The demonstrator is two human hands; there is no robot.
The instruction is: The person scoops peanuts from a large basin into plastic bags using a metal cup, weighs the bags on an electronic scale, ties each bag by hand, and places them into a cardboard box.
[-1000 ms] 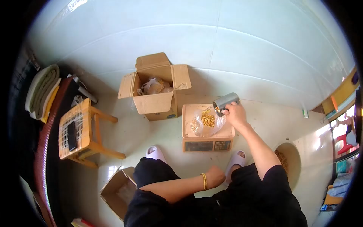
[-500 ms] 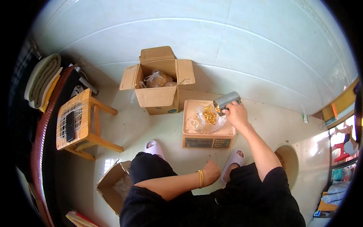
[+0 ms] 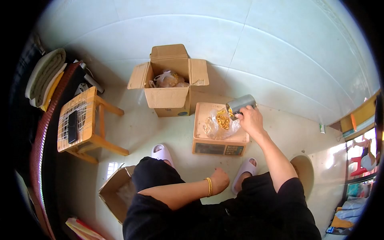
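Observation:
My right hand (image 3: 251, 120) is wrapped round a grey metal cup (image 3: 241, 104), which it holds tilted with the mouth to the lower left. Yellow kernels, looking like corn, show at its mouth, above a clear plastic bag (image 3: 233, 129) with more kernels (image 3: 223, 122) in it. The bag lies open on the pinkish top of a digital scale (image 3: 202, 116), whose display and keys face me. Paler pieces show through the plastic at its left. Over my lap, my left hand (image 3: 219, 181) is closed in a loose fist, with nothing visible in it.
Behind the scale stands an open cardboard box (image 3: 167, 97) with filled plastic bags. A wooden stool (image 3: 96, 140) bearing a dark phone (image 3: 73, 127) is at the left. Another open carton (image 3: 114, 188) sits by my left leg, a round tub (image 3: 306, 176) at my right.
More kernels show at the mouth of the tilted cup, which stays over the bag. My left hand has shifted slightly left. The whole view has moved a little.

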